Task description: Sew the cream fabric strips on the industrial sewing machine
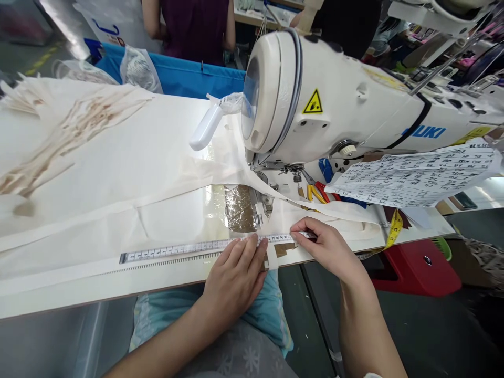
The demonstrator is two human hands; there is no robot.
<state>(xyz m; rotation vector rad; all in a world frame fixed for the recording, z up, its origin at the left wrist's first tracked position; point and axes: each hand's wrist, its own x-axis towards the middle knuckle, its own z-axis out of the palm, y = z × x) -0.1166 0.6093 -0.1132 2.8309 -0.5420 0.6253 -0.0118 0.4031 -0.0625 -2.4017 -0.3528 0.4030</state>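
White plastic-looking measuring tape point(177, 251), marked in black, is shown stretched along the front of a sewing table point(59, 300), over cream cloth point(157, 228) that is spread across the surface. The metal-tipped end lies to the left, and the tape passes beneath the fingers of the left hand point(237, 270) toward the right hand point(326, 249). By the left hand nothing is visibly grasped: its fingers are extended side by side and laid across the tape, with the palm over the table edge. By the right hand the tape is pinched between thumb and forefinger; whether cloth is also caught cannot be told. Just beyond the hands, the sewing machine point(334, 100) is seen, with a printed scale point(169, 261) along the near edge of the table. For a sound reading, as judged here, the tape should be kept straight and parallel to the cloth edge, with its metal tip aligned to the point of origin. Light pressure is best applied by the left fingers, so that slipping is prevented without the cloth being dragged; the pinch should be firm but not pulled, since thin cloth may be stretched or puckered. Creases should be smoothed, and the figure read from directly above.
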